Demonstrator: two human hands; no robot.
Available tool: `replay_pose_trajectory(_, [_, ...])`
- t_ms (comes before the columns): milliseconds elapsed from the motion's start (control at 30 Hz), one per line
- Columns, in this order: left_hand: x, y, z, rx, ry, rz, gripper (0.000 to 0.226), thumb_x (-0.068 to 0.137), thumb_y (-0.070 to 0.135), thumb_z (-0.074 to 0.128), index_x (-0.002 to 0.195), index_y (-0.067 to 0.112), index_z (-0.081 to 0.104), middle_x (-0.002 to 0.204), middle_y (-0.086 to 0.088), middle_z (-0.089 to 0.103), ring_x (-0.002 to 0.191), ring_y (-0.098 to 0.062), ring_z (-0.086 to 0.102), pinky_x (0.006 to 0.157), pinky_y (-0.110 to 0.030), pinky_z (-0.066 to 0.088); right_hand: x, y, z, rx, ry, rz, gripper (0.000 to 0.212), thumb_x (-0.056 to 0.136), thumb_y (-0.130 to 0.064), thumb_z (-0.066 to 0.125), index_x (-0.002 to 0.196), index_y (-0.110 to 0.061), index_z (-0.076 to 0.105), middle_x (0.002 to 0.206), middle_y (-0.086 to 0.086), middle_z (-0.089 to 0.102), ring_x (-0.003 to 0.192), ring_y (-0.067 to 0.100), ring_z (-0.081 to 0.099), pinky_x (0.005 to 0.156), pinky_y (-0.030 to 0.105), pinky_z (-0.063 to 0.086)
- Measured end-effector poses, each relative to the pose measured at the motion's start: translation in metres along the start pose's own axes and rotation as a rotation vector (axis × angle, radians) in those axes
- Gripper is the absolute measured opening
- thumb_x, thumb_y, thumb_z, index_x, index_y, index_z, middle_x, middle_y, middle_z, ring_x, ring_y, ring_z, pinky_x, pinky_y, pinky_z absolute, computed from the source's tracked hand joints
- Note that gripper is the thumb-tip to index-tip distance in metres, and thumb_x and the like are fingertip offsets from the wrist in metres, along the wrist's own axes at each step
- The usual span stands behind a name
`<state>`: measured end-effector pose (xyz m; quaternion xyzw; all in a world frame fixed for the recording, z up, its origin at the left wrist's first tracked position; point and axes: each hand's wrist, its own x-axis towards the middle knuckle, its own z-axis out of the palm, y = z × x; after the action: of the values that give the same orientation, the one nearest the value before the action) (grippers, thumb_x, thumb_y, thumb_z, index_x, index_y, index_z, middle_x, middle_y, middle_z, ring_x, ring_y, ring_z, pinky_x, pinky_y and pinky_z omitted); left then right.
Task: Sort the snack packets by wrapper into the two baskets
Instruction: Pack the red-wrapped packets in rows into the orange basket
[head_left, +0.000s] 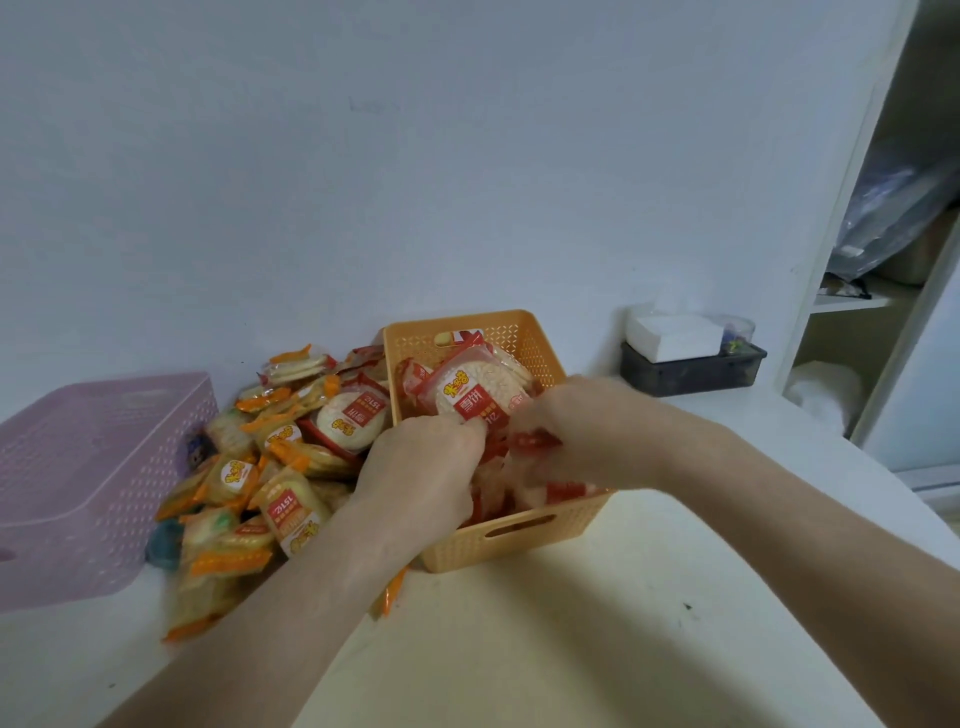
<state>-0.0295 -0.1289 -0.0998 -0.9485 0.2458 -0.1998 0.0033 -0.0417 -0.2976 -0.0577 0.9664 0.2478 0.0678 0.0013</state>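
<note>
At frame centre, the left hand (421, 467) grips a red-wrapped rice cracker packet (470, 395) inside the orange basket (519, 548). The right hand (587, 431) reaches among the red packets there, but blur hides its grip. A mixed packet pile (260, 467) lies between this basket and the pink basket (78, 483) at left.

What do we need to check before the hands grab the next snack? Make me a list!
1. Only red wrappers in the orange basket: ok, as far as shows.
2. Is the left hand free: not ok, it pinches a red packet over the orange basket.
3. Is the right hand free: cannot tell, its fingers are blurred among the packets.
4. Snacks left in the pile: ok, orange and red wrappers lie mixed beside the orange basket.
5. Is the pink basket ready for orange wrappers: cannot tell, its inside is hidden.
</note>
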Motion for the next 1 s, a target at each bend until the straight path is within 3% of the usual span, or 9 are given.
replay_pose_trajectory(133, [-0.001,-0.004,0.003,-0.073,0.034,0.036,0.029,0.083,0.021,0.064,0.112,0.023,0.058,0.102,0.008,0.062,0.095,-0.015,0.059,0.067,-0.026,0.046,0.001,-0.002,0.024,-0.01,-0.097,0.035,0.017,0.089,-0.04,0.056,0.104,-0.034,0.062,0.095,-0.012,0.062,0.09,0.015,0.05,0.082,0.033,0.029])
replay_pose_trajectory(267, [0.0,-0.014,0.001,-0.111,0.039,0.12,0.031,0.084,0.038,0.054,0.112,0.029,0.06,0.101,0.011,0.063,0.099,-0.013,0.056,0.082,-0.032,0.046,0.003,0.002,0.032,0.035,0.021,0.061,0.018,0.083,-0.038,0.06,0.07,-0.031,0.051,0.07,-0.013,0.052,0.075,0.013,0.046,0.076,0.031,0.029])
replay_pose_trajectory(334, [0.001,-0.02,-0.003,-0.185,-0.04,0.138,0.032,0.086,0.052,0.045,0.099,0.031,0.066,0.087,0.014,0.064,0.087,-0.006,0.057,0.078,-0.03,0.042,0.004,0.005,0.034,0.064,0.058,0.089,0.029,0.082,-0.04,0.06,0.059,-0.029,0.046,0.061,-0.009,0.048,0.065,0.011,0.042,0.072,0.03,0.029])
replay_pose_trajectory(467, [0.0,-0.025,-0.007,-0.321,-0.22,0.147,0.058,0.096,0.056,0.033,0.056,0.021,0.053,0.051,0.009,0.05,0.055,-0.004,0.051,0.066,-0.022,0.03,0.003,0.006,0.031,0.227,0.012,0.132,0.03,0.083,-0.046,0.055,0.074,-0.02,0.068,0.069,-0.002,0.063,0.067,0.012,0.051,0.068,0.029,0.036])
replay_pose_trajectory(567, [-0.003,-0.023,-0.004,-0.186,-0.272,0.202,0.054,0.098,0.055,0.031,0.06,0.025,0.056,0.061,0.008,0.057,0.07,-0.005,0.053,0.083,-0.028,0.026,0.004,0.011,0.025,0.584,0.13,0.239,0.03,0.088,-0.032,0.052,0.069,-0.014,0.067,0.074,0.003,0.067,0.074,0.016,0.06,0.07,0.033,0.047])
replay_pose_trajectory(667, [-0.003,-0.023,-0.005,-0.166,-0.31,0.204,0.051,0.099,0.053,0.029,0.058,0.03,0.049,0.065,0.012,0.054,0.075,-0.003,0.048,0.085,-0.031,0.025,0.013,0.018,0.023,0.511,0.338,0.222,0.014,0.089,-0.027,0.058,0.094,-0.017,0.067,0.088,-0.003,0.066,0.08,0.012,0.057,0.073,0.029,0.045])
replay_pose_trajectory(734, [-0.005,-0.022,-0.004,-0.165,-0.286,0.201,0.049,0.101,0.05,0.026,0.062,0.031,0.05,0.069,0.014,0.054,0.079,-0.003,0.046,0.086,-0.031,0.024,0.019,0.016,0.023,0.462,0.231,0.177,0.052,0.086,-0.034,0.066,0.134,-0.027,0.047,0.11,-0.011,0.056,0.094,0.005,0.05,0.078,0.018,0.041])
replay_pose_trajectory(834, [-0.007,-0.022,0.0,-0.209,-0.212,0.162,0.041,0.101,0.038,0.028,0.083,0.03,0.064,0.084,0.014,0.06,0.09,-0.005,0.046,0.095,-0.034,0.028,0.032,0.007,0.031,0.435,0.092,0.123,0.088,0.079,-0.028,0.07,0.149,-0.034,0.019,0.129,-0.002,0.055,0.107,0.015,0.052,0.09,0.026,0.044])
replay_pose_trajectory(1001, [-0.011,-0.023,0.01,-0.536,0.065,0.032,0.02,0.092,0.032,0.055,0.11,0.03,0.046,0.106,0.015,0.047,0.098,-0.005,0.046,0.097,-0.038,0.04,0.022,0.012,0.029,0.641,0.329,0.162,0.05,0.081,-0.016,0.074,0.128,-0.023,0.059,0.099,-0.015,0.063,0.092,0.006,0.058,0.084,0.014,0.043])
